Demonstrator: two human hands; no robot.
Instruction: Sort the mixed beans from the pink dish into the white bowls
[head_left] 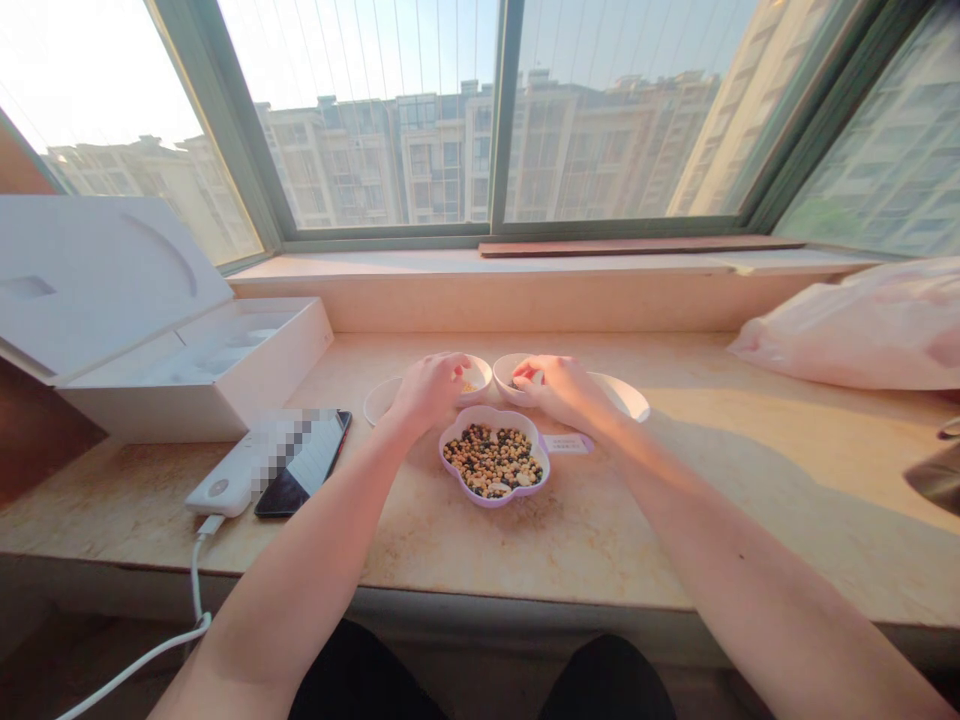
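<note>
A flower-shaped bowl (534,487), white inside with a purple rim, stands in front of me, holding mixed black and yellow beans (495,458). Behind it, my left hand (435,385) is over a white bowl (482,385) with some yellow beans in it, fingers bent down and drawn together. Over the neighbouring white bowl (504,368), which has something dark inside, my right hand (559,383) has its thumb and fingers closed in a pinch. Whatever is between the fingers is too small or hidden. Two more pale dishes (630,395) (377,400) lie partly behind my hands.
A smartphone (319,465) and a white power bank (225,480) with a cable (196,575) lie left of my left forearm. An opened white box (277,350) stands behind them. At the right is a pale plastic bag (855,325). The counter's front edge runs below my forearms.
</note>
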